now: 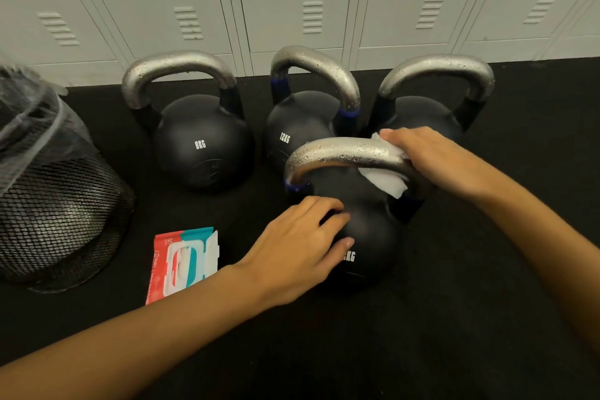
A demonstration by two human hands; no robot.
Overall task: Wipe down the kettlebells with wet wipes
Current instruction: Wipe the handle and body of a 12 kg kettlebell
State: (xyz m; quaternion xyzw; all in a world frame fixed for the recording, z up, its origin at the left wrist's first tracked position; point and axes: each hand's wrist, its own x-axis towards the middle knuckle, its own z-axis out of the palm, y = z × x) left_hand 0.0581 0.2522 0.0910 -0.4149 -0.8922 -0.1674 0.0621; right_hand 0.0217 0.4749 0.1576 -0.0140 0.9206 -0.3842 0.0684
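Several black kettlebells with wet silver handles stand on the dark floor. The nearest kettlebell [370, 237] is in front of me. My left hand [298, 247] rests on its round body with spread, slightly bent fingers. My right hand [435, 156] grips a white wet wipe [386, 180] wrapped around the right end of its handle [337, 154]. Behind stand the 8 kg kettlebell [201, 143], the 12 kg kettlebell [302, 127] and a third kettlebell [425, 117], partly hidden by my right hand.
A red and teal pack of wet wipes [181, 261] lies on the floor left of the near kettlebell, its lid flipped up. A black mesh bin [55, 204] with a clear liner stands at the far left. Grey lockers [292, 0] line the back.
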